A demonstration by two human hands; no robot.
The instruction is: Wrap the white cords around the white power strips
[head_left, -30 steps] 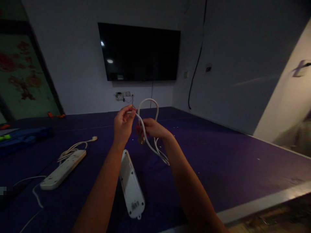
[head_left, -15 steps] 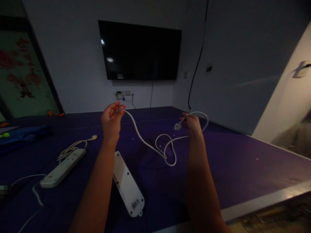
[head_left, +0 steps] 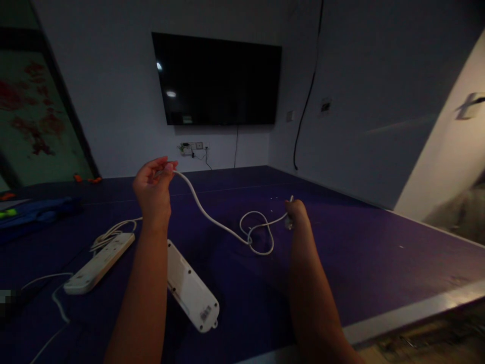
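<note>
A white power cord (head_left: 214, 221) runs between my two hands, with a loose loop in its middle. My left hand (head_left: 153, 179) pinches the cord between thumb and fingertips, raised above the purple surface. On the other side my right hand (head_left: 297, 215) is closed around the cord near its plug (head_left: 288, 222), which is partly hidden by the fingers. Below the left forearm a white power strip (head_left: 193, 290) lies with its screwed underside and a label up; the arm covers its far end.
Left of my arm lies a second power strip (head_left: 100, 263) with its cord (head_left: 108, 235) bunched beside it. Blue cloth (head_left: 41, 212) rests at the far left. The purple surface (head_left: 364, 263) ends at a pale front edge. A television (head_left: 223, 81) hangs on the back wall.
My left hand has moved left, drawing the cord with it. My right hand has lowered slightly; the wide cord loop beside it is gone. The power strip underneath has shifted a little left.
</note>
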